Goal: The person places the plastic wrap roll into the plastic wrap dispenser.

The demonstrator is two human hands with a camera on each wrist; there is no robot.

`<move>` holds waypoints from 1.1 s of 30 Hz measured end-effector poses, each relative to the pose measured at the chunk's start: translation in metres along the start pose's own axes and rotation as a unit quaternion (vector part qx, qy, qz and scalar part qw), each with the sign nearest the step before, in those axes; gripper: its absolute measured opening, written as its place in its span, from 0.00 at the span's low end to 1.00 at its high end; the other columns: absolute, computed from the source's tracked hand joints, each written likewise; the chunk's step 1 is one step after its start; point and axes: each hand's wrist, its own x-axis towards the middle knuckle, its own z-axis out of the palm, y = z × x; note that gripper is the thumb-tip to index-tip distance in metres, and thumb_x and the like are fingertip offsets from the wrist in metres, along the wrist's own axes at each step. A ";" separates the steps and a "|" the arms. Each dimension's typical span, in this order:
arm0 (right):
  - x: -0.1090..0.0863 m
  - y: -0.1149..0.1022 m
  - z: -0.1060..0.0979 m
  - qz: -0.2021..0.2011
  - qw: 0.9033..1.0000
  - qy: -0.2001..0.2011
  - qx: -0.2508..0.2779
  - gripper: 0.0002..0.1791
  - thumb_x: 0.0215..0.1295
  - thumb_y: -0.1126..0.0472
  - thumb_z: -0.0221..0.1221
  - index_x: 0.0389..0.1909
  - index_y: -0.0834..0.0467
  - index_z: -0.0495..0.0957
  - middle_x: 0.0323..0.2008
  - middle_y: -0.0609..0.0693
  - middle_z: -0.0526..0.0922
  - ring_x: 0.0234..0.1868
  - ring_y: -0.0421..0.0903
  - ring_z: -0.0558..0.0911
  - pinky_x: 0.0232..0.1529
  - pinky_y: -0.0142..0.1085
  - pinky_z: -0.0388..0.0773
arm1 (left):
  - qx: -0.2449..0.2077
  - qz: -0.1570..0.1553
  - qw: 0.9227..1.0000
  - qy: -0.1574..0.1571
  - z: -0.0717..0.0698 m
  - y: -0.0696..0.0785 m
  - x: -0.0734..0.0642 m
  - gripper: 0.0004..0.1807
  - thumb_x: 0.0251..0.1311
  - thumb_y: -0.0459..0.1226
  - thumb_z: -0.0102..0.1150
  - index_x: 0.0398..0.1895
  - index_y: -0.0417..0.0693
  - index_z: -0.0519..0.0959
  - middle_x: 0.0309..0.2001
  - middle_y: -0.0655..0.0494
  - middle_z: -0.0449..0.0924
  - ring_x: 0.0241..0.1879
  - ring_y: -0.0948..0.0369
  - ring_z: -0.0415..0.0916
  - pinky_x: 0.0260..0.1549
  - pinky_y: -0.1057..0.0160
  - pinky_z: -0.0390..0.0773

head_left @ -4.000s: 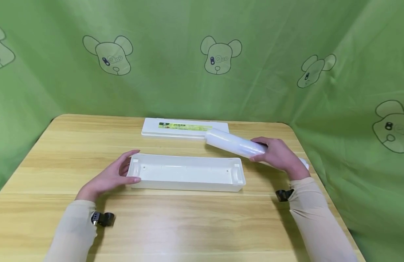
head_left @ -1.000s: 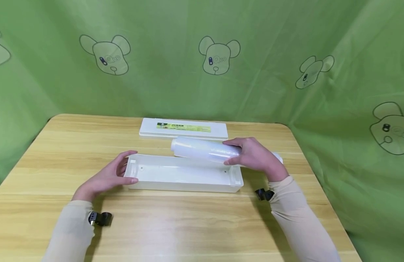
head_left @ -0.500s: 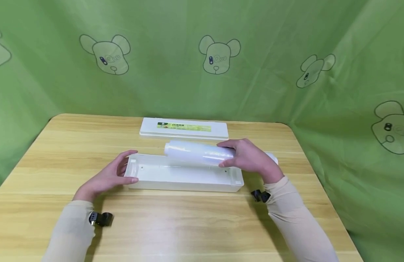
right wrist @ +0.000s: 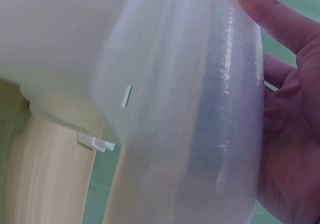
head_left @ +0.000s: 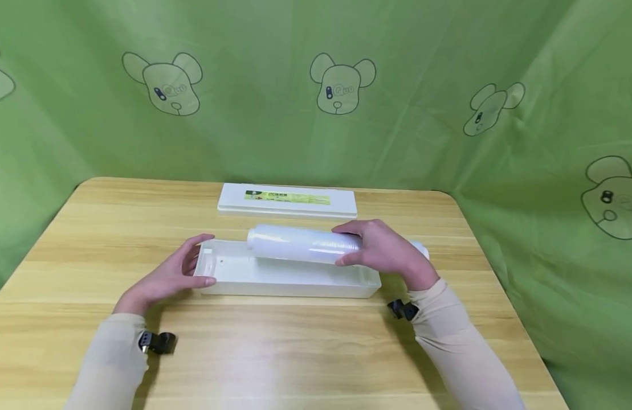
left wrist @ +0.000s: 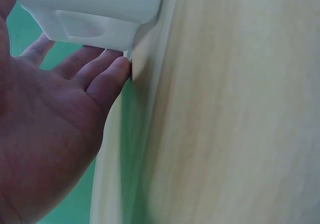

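Observation:
My left hand (head_left: 173, 277) holds the left end of a long white plastic box (head_left: 290, 289), thumb at the front wall and fingers at the back. In the left wrist view several fingers bend around the end wall of the box (left wrist: 85, 26). My right hand (head_left: 383, 251) grips a shiny, clear-wrapped roll of cling film (head_left: 295, 244) from above. The roll is slightly tilted over the back part of the box, its right end reaching past the box under my wrist. The right wrist view has the film roll (right wrist: 220, 114) close up against my palm.
A flat white lid (head_left: 287, 200) with a green and yellow label lies behind the box near the table's far edge. The wooden table (head_left: 274, 353) stretches in front of both hands. A green curtain (head_left: 264, 125) surrounds the table at the back and sides.
My right hand has brought the film roll leftward and toward me, from beside the box to above it. The left hand stays at the box's left end.

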 end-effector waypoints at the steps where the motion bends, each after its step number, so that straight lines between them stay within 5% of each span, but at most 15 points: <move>1: 0.001 -0.001 0.000 -0.001 1.000 -0.002 -0.001 0.33 0.51 0.52 0.75 0.58 0.57 0.79 0.49 0.47 0.83 0.42 0.43 0.79 0.46 0.39 0.77 | 0.001 -0.001 1.000 0.000 0.000 0.000 0.000 0.51 0.56 0.31 0.70 0.77 0.46 0.46 0.72 0.33 0.54 0.69 0.40 0.55 0.58 0.68 0.69; 33: 0.016 -0.027 0.019 -0.025 1.000 -0.012 -0.001 0.32 0.50 0.51 0.75 0.57 0.56 0.80 0.48 0.44 0.82 0.40 0.41 0.78 0.44 0.36 0.77 | 0.004 0.011 1.000 -0.002 0.000 0.000 -0.001 0.54 0.53 0.30 0.71 0.77 0.44 0.44 0.71 0.31 0.53 0.68 0.37 0.55 0.58 0.67 0.70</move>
